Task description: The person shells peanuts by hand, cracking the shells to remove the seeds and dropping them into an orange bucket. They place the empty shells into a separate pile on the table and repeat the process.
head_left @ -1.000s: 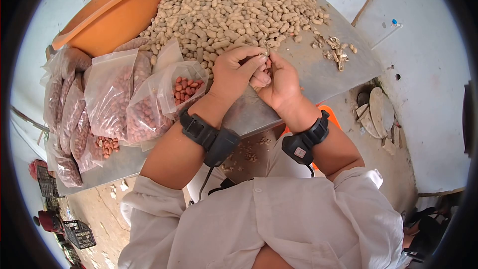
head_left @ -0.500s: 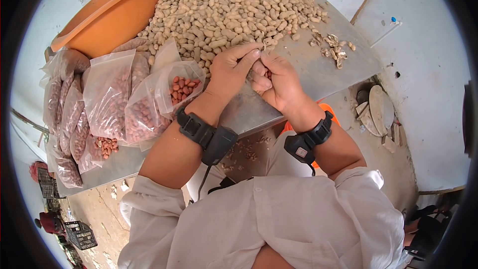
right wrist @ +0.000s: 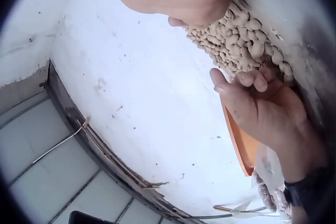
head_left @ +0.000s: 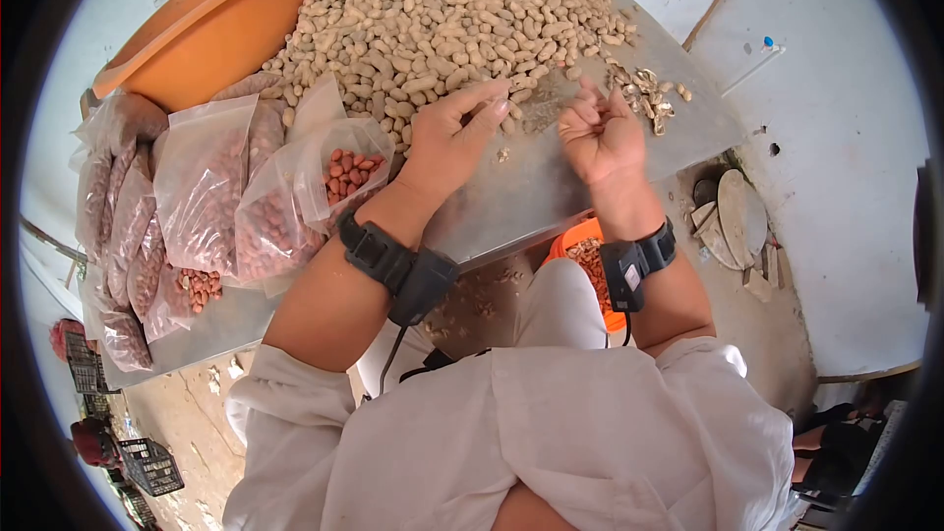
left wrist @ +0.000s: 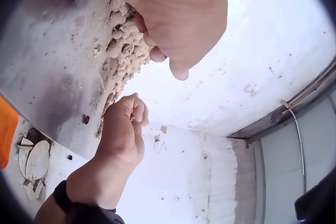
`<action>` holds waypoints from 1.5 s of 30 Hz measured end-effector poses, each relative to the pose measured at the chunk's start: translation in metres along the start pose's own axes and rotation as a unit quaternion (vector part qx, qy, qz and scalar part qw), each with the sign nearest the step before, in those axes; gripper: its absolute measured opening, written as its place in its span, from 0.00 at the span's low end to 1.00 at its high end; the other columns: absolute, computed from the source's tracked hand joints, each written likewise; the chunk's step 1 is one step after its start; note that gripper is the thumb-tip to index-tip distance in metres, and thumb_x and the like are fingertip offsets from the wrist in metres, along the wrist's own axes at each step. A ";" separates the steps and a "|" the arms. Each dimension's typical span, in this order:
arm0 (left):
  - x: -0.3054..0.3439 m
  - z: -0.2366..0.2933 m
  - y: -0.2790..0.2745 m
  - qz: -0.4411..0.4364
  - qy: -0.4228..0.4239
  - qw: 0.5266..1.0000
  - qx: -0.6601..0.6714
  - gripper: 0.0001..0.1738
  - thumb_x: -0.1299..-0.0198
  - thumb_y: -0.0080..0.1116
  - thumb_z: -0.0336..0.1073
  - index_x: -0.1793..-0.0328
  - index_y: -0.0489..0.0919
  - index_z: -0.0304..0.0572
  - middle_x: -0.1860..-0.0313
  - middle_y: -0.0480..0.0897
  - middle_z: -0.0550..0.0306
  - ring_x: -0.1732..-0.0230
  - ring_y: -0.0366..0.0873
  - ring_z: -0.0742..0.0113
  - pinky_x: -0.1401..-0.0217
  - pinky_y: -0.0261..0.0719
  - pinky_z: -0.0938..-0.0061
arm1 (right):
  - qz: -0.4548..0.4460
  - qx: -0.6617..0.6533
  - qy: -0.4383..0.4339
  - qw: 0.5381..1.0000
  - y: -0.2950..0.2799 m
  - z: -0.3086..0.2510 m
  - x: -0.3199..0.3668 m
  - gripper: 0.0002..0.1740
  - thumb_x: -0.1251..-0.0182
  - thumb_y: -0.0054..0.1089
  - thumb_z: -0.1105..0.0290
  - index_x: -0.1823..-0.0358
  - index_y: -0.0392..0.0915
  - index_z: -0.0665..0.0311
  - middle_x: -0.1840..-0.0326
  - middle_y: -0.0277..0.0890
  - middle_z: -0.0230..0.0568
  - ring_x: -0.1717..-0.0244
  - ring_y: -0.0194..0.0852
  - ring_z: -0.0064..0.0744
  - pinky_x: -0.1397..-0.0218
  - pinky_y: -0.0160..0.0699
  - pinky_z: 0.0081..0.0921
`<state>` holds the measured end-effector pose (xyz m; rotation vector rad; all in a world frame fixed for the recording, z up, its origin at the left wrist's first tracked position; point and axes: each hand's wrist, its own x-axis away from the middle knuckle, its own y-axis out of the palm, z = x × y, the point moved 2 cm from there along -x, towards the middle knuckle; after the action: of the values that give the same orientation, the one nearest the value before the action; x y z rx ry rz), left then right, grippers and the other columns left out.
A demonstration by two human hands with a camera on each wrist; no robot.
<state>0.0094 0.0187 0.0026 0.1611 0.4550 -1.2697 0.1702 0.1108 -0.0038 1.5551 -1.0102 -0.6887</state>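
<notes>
At the near edge of a large heap of unshelled peanuts (head_left: 462, 15), my left hand (head_left: 447, 143) hovers with fingers loosely bent and the thumb apart, as the right wrist view shows. Several peanuts lie right by its fingertips; nothing shows between thumb and fingers. My right hand (head_left: 605, 143) is to the right over the metal table (head_left: 531, 187), close to a small pile of broken shells (head_left: 649, 103). Its fingers curl over the palm, where red kernels showed half a second ago; the palm's contents are now hidden. In the left wrist view the right hand (left wrist: 121, 134) looks fist-like.
Clear plastic bags of red kernels (head_left: 211, 187) crowd the table's left side, one open bag (head_left: 354, 172) beside my left forearm. An orange basin (head_left: 211, 34) leans behind them. Below the table edge stands an orange container (head_left: 560, 246) with shells inside. A white wall (head_left: 836, 138) rises at right.
The hands were together over the table, working a peanut with red kernels in the right palm. They have parted: the right moved right to the broken shells, the left stayed by the heap.
</notes>
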 end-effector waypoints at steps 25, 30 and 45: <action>0.011 0.011 0.014 -0.096 0.189 0.917 -0.337 0.08 0.51 0.58 0.33 0.64 0.80 0.42 0.70 0.79 0.54 0.65 0.77 0.55 0.61 0.74 0.66 | -0.102 0.086 0.092 0.987 0.006 0.073 0.024 0.37 0.31 0.31 0.43 0.38 0.57 0.71 0.38 0.62 0.55 0.36 0.57 0.51 0.33 0.55 0.47; 0.012 0.014 0.014 -0.062 0.206 0.938 -0.273 0.05 0.51 0.56 0.28 0.66 0.79 0.41 0.72 0.78 0.54 0.70 0.76 0.59 0.67 0.74 0.71 | -0.094 0.060 0.094 0.989 -0.003 0.075 0.022 0.33 0.30 0.31 0.47 0.40 0.61 0.71 0.42 0.65 0.54 0.38 0.61 0.47 0.34 0.58 0.44; 0.003 0.017 0.003 0.045 0.242 0.953 -0.177 0.11 0.50 0.56 0.26 0.58 0.80 0.40 0.69 0.77 0.54 0.70 0.75 0.63 0.66 0.73 0.74 | -0.061 0.161 0.148 0.974 -0.003 0.048 0.033 0.06 0.32 0.47 0.65 0.61 0.70 0.59 0.84 0.52 0.23 0.85 0.47 0.17 0.81 0.51 0.14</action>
<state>0.0169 0.0107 0.0158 0.1871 1.0785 -1.0326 0.1457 0.0595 -0.0146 1.9502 -0.8343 -0.3683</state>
